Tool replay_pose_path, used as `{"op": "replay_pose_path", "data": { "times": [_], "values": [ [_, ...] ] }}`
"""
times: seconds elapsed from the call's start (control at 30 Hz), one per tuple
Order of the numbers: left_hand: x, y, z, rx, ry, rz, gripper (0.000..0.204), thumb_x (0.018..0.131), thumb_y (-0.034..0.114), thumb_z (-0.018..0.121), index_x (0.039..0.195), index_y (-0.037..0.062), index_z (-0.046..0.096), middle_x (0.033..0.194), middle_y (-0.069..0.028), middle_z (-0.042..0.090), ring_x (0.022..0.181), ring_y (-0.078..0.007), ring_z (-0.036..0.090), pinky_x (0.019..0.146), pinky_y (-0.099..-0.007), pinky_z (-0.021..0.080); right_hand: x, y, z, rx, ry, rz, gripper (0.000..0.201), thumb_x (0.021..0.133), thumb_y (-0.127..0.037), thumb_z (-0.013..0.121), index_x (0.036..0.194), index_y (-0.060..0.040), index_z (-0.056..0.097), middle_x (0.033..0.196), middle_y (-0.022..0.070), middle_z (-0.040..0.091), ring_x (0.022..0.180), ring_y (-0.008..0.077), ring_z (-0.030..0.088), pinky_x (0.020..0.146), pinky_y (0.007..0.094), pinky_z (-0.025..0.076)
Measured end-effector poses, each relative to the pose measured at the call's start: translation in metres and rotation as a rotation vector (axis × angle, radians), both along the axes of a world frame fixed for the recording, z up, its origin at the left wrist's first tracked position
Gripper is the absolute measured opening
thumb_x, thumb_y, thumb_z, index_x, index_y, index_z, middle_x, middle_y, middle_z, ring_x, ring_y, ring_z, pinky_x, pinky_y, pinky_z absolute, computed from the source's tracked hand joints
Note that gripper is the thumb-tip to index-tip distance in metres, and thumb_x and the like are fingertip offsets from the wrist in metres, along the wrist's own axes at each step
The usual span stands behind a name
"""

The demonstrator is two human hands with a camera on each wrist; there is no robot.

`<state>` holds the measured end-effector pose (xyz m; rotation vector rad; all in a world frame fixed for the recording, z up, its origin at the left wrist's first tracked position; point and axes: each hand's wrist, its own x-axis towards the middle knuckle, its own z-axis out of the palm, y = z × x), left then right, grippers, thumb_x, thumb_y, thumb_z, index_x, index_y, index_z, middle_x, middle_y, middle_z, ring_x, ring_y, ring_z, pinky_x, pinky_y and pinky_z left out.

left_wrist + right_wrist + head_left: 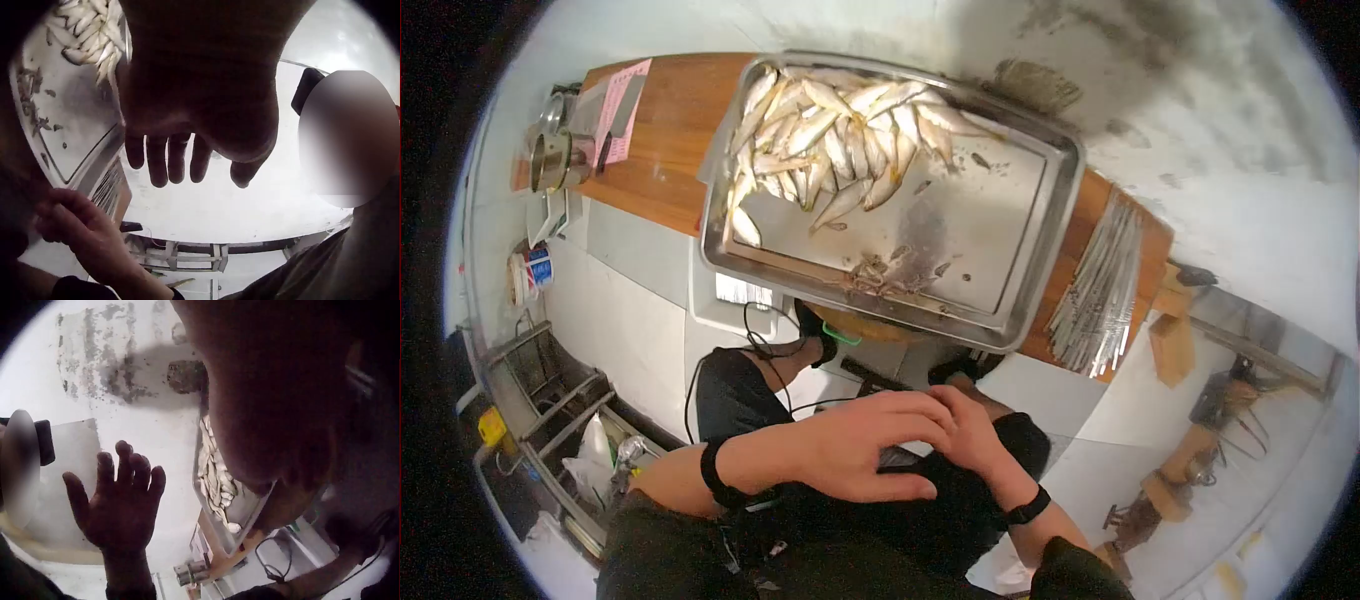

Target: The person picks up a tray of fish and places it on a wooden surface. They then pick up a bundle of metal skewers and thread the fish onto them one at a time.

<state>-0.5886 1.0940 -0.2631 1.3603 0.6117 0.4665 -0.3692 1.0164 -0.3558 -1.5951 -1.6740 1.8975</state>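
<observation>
The left grip (pixel 855 445) hangs over the lap with its fingers straight and a little apart and the thumb held well clear, as both wrist views bear out. The right grip (pixel 965 425) is just beside it, its fingers loosely bent and relaxed; from above, the left fingers overlap it, and I cannot fairly tell whether the two touch, the wrist views being so dark. Nearest to both is the steel tray (pixel 990 220), lying across the wooden bench (pixel 665 150) and jutting past its near edge. In it the fish (pixel 835 135) are heaped toward the far left, with brownish scraps (pixel 885 278) near the front wall and the right part mostly bare metal. Right of the tray, a bundle of thin sticks (pixel 1098 290) lies on the bench. Toward the left end a knife (pixel 628 105) rests on a pink sheet (pixel 622 148), near a metal pot (pixel 551 162). Behind the bench the pale wall (pixel 1200 180) is marked with dark stains. Light tiles cover the floor (pixel 640 330); a metal rack (pixel 565 407) with a white bag (pixel 590 460) stands at lower left, and a wood block (pixel 1170 350) is at the right.
</observation>
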Motion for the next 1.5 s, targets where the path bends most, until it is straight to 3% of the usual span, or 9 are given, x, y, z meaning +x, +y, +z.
{"op": "replay_pose_path", "data": {
  "times": [0.3, 0.43, 0.5, 0.63, 0.8, 0.97, 1.2, 1.37, 1.5],
  "values": [
    [0.006, -0.003, -0.128, 0.103, -0.098, -0.055, 0.041, 0.075, 0.025, 0.075, 0.109, 0.0049, 0.061, 0.116, -0.0179, 0.057, 0.107, -0.0355, 0.056, 0.092, -0.0428, 0.045, -0.006, 0.004, -0.087, 0.113, 0.114, 0.288, 0.045, 0.089, -0.028, 0.059, 0.127, -0.0096, 0.045, 0.106, 0.0190, 0.062, 0.096, 0.0382, 0.061, 0.081, 0.0438, 0.051],
    [0.005, -0.015, -0.146, 0.222, -0.154, 0.032, 0.043, 0.076, 0.036, 0.070, 0.103, 0.0021, 0.062, 0.110, -0.0176, 0.060, 0.099, -0.0324, 0.059, 0.088, -0.0414, 0.045, 0.006, -0.022, -0.087, 0.117, 0.134, 0.220, 0.030, 0.088, -0.031, 0.060, 0.103, -0.0048, 0.060, 0.092, 0.0194, 0.064, 0.086, 0.0372, 0.063, 0.072, 0.0444, 0.051],
    [0.003, -0.028, -0.141, 0.247, -0.124, 0.097, 0.037, 0.078, 0.031, 0.066, 0.100, 0.0015, 0.062, 0.107, -0.0160, 0.060, 0.097, -0.0281, 0.058, 0.087, -0.0391, 0.045, 0.003, -0.029, -0.071, 0.141, -0.048, 0.333, 0.028, 0.087, -0.030, 0.062, 0.085, -0.0018, 0.063, 0.085, 0.0187, 0.064, 0.081, 0.0362, 0.063, 0.069, 0.0432, 0.050],
    [-0.005, -0.048, -0.095, 0.480, -0.063, 0.307, 0.027, 0.089, 0.025, 0.057, 0.097, -0.0005, 0.060, 0.109, -0.0137, 0.058, 0.096, -0.0221, 0.058, 0.088, -0.0344, 0.044, 0.002, -0.065, -0.077, 0.364, 0.009, -0.215, 0.027, 0.085, -0.027, 0.064, 0.093, -0.0012, 0.066, 0.084, 0.0162, 0.066, 0.077, 0.0272, 0.065, 0.069, 0.0356, 0.050],
    [-0.045, -0.076, -0.047, 0.529, -0.088, 0.454, 0.026, 0.095, 0.020, 0.052, 0.105, -0.0023, 0.061, 0.113, -0.0109, 0.060, 0.102, -0.0180, 0.059, 0.093, -0.0312, 0.044, 0.026, -0.086, -0.106, 0.549, -0.056, -0.511, 0.031, 0.085, -0.024, 0.065, 0.103, 0.0011, 0.064, 0.082, 0.0114, 0.067, 0.071, 0.0208, 0.063, 0.067, 0.0314, 0.050],
    [-0.091, -0.102, -0.020, 0.607, 0.125, 0.662, 0.031, 0.094, 0.026, 0.055, 0.107, -0.0007, 0.063, 0.102, -0.0062, 0.065, 0.095, -0.0130, 0.060, 0.087, -0.0270, 0.045, 0.048, -0.107, -0.047, 0.449, 0.318, -0.779, 0.026, 0.090, -0.018, 0.061, 0.104, 0.0026, 0.057, 0.067, 0.0016, 0.055, 0.055, 0.0093, 0.051, 0.049, 0.0238, 0.040],
    [-0.180, -0.048, -0.027, 0.484, 0.304, 1.083, 0.031, 0.091, 0.032, 0.058, 0.098, 0.0019, 0.063, 0.083, 0.0004, 0.061, 0.071, -0.0072, 0.050, 0.068, -0.0221, 0.041, 0.070, -0.105, -0.014, 0.488, 0.347, -0.766, 0.018, 0.092, -0.017, 0.058, 0.100, -0.0007, 0.057, 0.069, 0.0002, 0.054, 0.055, 0.0093, 0.049, 0.051, 0.0231, 0.040],
    [-0.187, 0.004, -0.046, 0.283, 0.542, 1.089, 0.033, 0.088, 0.037, 0.062, 0.095, 0.0040, 0.063, 0.077, 0.0025, 0.056, 0.069, -0.0098, 0.047, 0.066, -0.0261, 0.041, 0.095, -0.054, -0.046, 0.421, 0.230, -0.794, 0.019, 0.091, -0.017, 0.060, 0.099, -0.0003, 0.056, 0.066, 0.0004, 0.054, 0.054, 0.0095, 0.050, 0.049, 0.0235, 0.039],
    [-0.168, 0.025, -0.084, 0.123, 0.191, 1.083, 0.032, 0.089, 0.034, 0.061, 0.099, 0.0038, 0.062, 0.082, 0.0007, 0.058, 0.076, -0.0092, 0.052, 0.072, -0.0244, 0.042, 0.105, -0.029, -0.063, 0.408, 0.097, -0.753, 0.018, 0.090, -0.017, 0.061, 0.095, -0.0009, 0.059, 0.065, -0.0006, 0.055, 0.054, 0.0077, 0.049, 0.049, 0.0237, 0.040]
  ]
}}
